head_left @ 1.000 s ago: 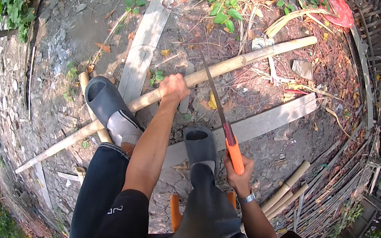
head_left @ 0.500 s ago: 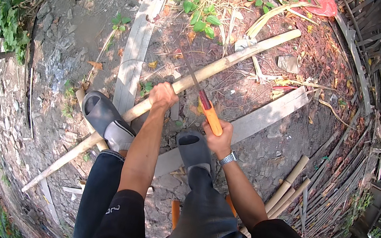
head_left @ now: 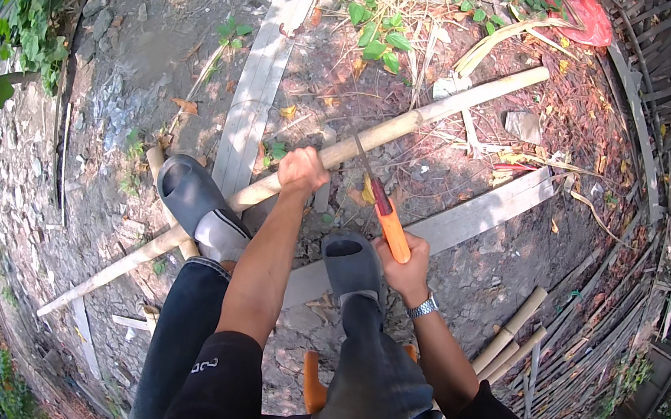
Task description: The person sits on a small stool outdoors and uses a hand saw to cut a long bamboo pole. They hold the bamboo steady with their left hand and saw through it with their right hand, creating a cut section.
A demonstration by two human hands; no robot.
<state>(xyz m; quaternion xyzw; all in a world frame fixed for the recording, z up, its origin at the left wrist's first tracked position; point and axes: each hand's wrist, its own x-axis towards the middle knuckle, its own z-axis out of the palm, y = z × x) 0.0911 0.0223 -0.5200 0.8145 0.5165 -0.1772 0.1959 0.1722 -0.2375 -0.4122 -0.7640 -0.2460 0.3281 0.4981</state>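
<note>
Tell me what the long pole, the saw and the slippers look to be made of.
Long pole: bamboo by the look, pale tan, dry, round, with faint node rings. Saw: thin dark blade, probably metal; glossy orange handle, likely plastic, gripped by the right hand. Slippers: matte grey, smooth and moulded, probably foam or rubber.

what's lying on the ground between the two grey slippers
In the head view, between the left slipper and the right slipper lies bare dirt; the left forearm crosses above it, hand gripping the bamboo pole.
</note>
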